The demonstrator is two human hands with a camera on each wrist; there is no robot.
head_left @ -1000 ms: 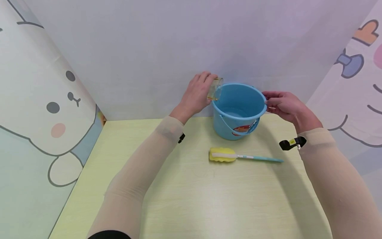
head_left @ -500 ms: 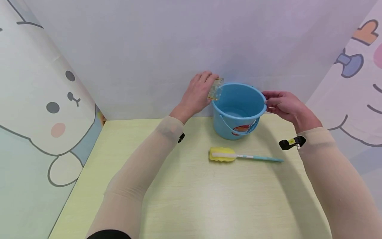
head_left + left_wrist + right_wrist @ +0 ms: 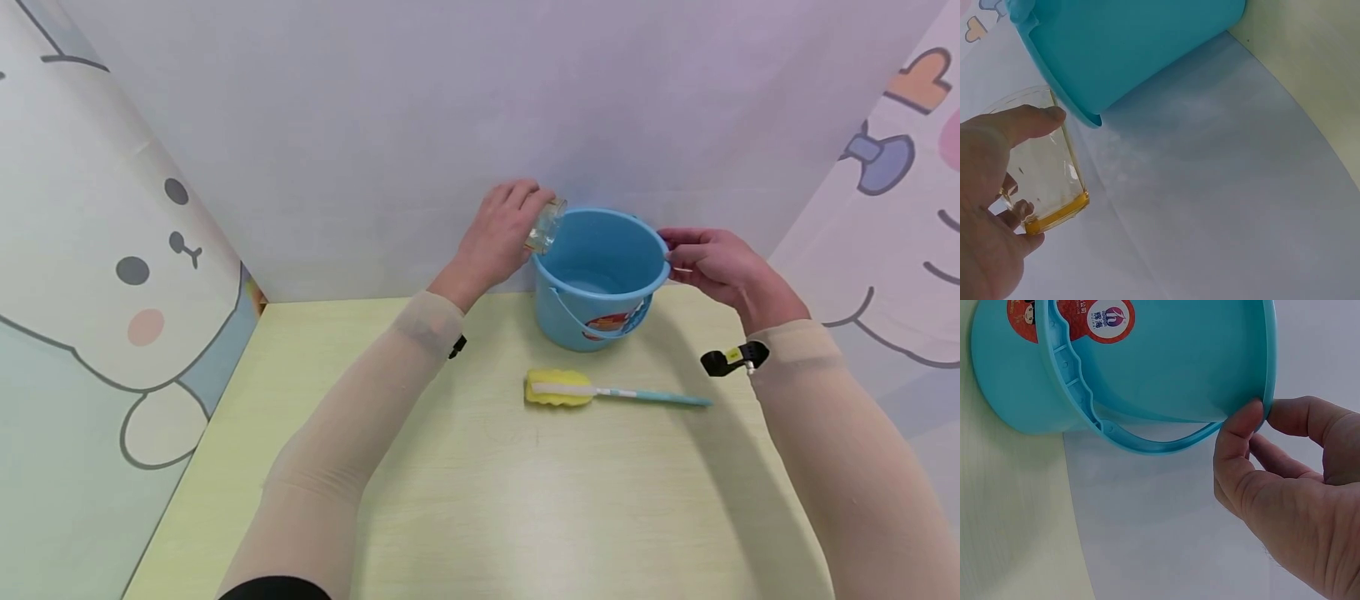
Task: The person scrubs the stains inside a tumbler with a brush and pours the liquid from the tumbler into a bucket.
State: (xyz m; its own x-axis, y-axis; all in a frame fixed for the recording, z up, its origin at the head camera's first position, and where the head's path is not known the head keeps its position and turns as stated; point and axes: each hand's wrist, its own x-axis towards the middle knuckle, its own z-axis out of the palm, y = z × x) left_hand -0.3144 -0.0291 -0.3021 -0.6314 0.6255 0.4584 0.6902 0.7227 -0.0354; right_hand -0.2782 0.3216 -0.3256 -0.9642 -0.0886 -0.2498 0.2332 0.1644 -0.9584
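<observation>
My left hand [image 3: 495, 233] grips a clear glass cup [image 3: 1044, 159] with an amber tint at its base. In the head view the cup is tipped, its mouth toward the blue bucket [image 3: 588, 312] and right at the bucket's left rim. The bucket stands upright, with its handle hanging down at the front over a red label [image 3: 1110, 319]. At the opposite side my right hand [image 3: 712, 262] pinches the rim between thumb and fingers, as the right wrist view shows close up.
In front of the bucket lies a sponge brush [image 3: 558, 389] with a yellow head and a thin blue handle. The pale wood-look table [image 3: 480, 517] meets a plain light wall [image 3: 375, 150] behind. Cartoon-printed panels [image 3: 82, 250] flank both sides.
My left hand has tilted the glass cup a little more and shifted it slightly to the right. The bucket, right hand and sponge brush look unmoved.
</observation>
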